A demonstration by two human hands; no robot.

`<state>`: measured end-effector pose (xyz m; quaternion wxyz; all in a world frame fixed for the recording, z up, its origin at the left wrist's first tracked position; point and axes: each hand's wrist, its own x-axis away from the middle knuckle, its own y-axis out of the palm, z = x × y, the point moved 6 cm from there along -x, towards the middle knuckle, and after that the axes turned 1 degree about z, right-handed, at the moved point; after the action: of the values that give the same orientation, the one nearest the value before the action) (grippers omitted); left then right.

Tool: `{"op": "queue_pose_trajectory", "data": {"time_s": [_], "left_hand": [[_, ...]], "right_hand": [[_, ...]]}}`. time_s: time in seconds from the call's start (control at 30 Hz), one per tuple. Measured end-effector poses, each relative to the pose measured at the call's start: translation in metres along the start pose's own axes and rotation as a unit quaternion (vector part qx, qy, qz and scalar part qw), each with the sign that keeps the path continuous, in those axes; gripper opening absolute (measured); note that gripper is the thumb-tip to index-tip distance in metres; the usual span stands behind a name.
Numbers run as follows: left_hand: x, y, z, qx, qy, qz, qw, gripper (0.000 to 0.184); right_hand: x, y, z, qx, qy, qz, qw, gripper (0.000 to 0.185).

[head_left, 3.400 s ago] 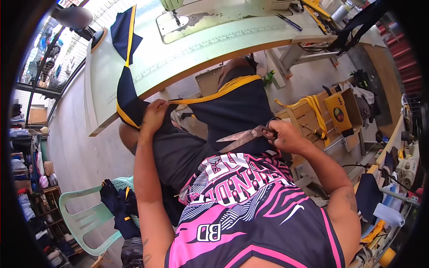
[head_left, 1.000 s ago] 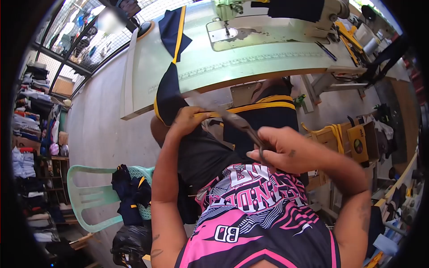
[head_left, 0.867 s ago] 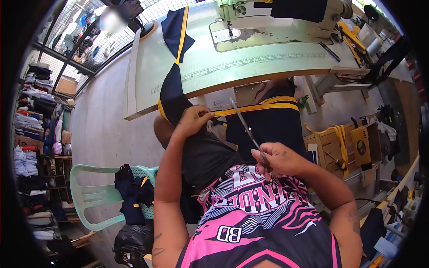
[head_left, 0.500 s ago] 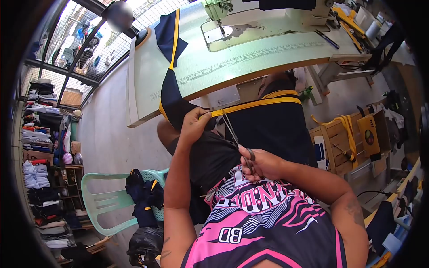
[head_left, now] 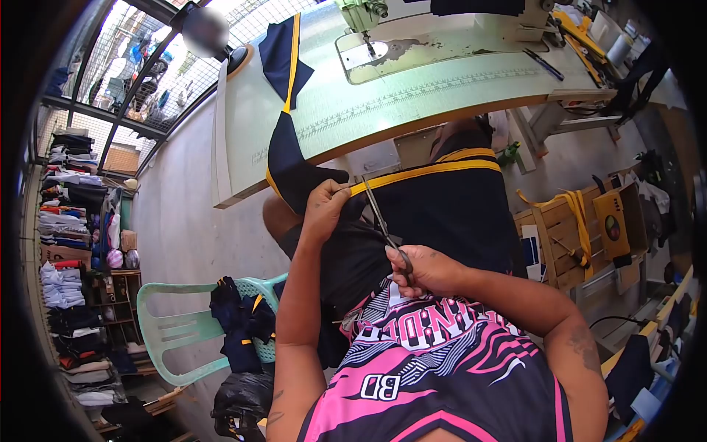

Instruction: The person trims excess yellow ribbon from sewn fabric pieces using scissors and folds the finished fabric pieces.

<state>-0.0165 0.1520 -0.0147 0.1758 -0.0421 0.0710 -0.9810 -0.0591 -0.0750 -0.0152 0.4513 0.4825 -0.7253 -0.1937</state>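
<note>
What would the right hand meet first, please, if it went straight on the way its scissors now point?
Most likely the yellow trim on the dark cloth: the scissors in the right hand overlap it in view, beside the left hand, though depth leaves contact unclear.

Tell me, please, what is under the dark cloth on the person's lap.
Part of a leg shows beyond the yellow band of the dark cloth, and dark shorts show at its left. Anything directly beneath is covered.
</note>
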Motion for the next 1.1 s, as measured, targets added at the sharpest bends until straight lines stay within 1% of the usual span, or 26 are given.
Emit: {"op": "queue_pose_trajectory", "data": {"time_s": [0.2,0.37,0.43,0.5,0.53,0.57,0.6,0.67,0.7,0.73,0.77,0.8,0.83,0.87,0.9,0.93,0.97,1.0,1.03,1.1], "left_hand": [[-0.002,-0.004,-0.011,0.002,-0.016,-0.014,1.0,0.017],[-0.001,-0.002,-0.001,-0.017,0.009,0.0,1.0,0.015],[0.003,0.0,0.009,0.009,-0.048,0.011,0.999,0.017],[0.012,0.004,0.016,0.035,-0.104,0.02,0.994,0.02],[0.014,0.007,0.018,0.058,-0.097,0.011,0.994,0.025],[0.016,0.009,0.02,0.079,-0.09,0.003,0.993,0.03],[0.016,0.008,0.022,0.078,-0.078,0.007,0.994,0.03],[0.014,0.003,0.016,0.062,-0.094,-0.004,0.994,0.037],[0.014,-0.003,0.009,0.071,-0.096,0.016,0.993,0.037],[0.013,-0.012,0.003,0.081,-0.098,0.041,0.991,0.037],[0.011,-0.019,0.001,0.081,-0.087,0.06,0.991,0.037],[0.012,-0.022,-0.002,0.084,-0.081,0.051,0.992,0.037],[0.015,-0.023,-0.007,0.085,-0.079,0.039,0.992,0.038],[0.018,-0.022,-0.012,0.079,-0.08,0.052,0.992,0.038],[0.02,-0.022,-0.016,0.073,-0.082,0.06,0.992,0.037],[0.031,-0.023,-0.026,0.071,-0.079,0.059,0.993,0.037],[0.026,-0.014,-0.032,0.033,-0.059,0.055,0.996,0.037],[0.016,-0.021,-0.034,-0.014,-0.043,0.057,0.997,0.037],[0.016,-0.023,-0.032,-0.003,-0.029,0.066,0.997,0.037],[0.026,-0.012,-0.037,0.019,-0.033,0.05,0.998,0.037]], "right_hand": [[-0.001,-0.001,0.002,-0.019,0.007,-0.003,1.0,0.042],[0.005,0.001,-0.006,0.045,-0.008,0.011,0.999,0.039],[0.001,0.001,-0.014,0.174,-0.03,0.051,0.983,0.036],[0.0,0.002,-0.023,0.299,-0.053,0.091,0.948,0.033],[-0.001,0.006,-0.028,0.306,-0.06,0.091,0.946,0.033],[-0.003,0.012,-0.034,0.393,-0.066,0.085,0.913,0.029],[-0.005,0.02,-0.041,0.479,-0.073,0.078,0.871,0.026],[-0.009,0.036,-0.055,0.641,-0.085,0.061,0.76,0.022],[0.002,0.047,-0.066,0.671,-0.216,0.088,0.704,0.023],[0.021,0.059,-0.078,0.684,-0.343,0.107,0.634,0.025],[0.056,0.089,-0.116,0.642,-0.446,0.074,0.619,0.054],[0.091,0.105,-0.142,0.518,-0.462,0.029,0.719,0.061],[0.127,0.12,-0.163,0.377,-0.459,-0.015,0.804,0.069],[0.173,0.153,-0.186,0.373,-0.456,-0.027,0.808,0.069],[0.22,0.163,-0.203,0.169,-0.402,-0.047,0.899,0.072],[0.239,0.166,-0.209,-0.037,-0.332,-0.059,0.941,0.075],[0.237,0.164,-0.221,-0.009,-0.349,-0.07,0.935,0.075],[0.237,0.165,-0.232,0.019,-0.37,-0.085,0.925,0.075],[0.237,0.168,-0.238,0.04,-0.374,-0.088,0.922,0.075],[0.245,0.168,-0.236,0.058,-0.383,-0.059,0.92,0.074]]}}
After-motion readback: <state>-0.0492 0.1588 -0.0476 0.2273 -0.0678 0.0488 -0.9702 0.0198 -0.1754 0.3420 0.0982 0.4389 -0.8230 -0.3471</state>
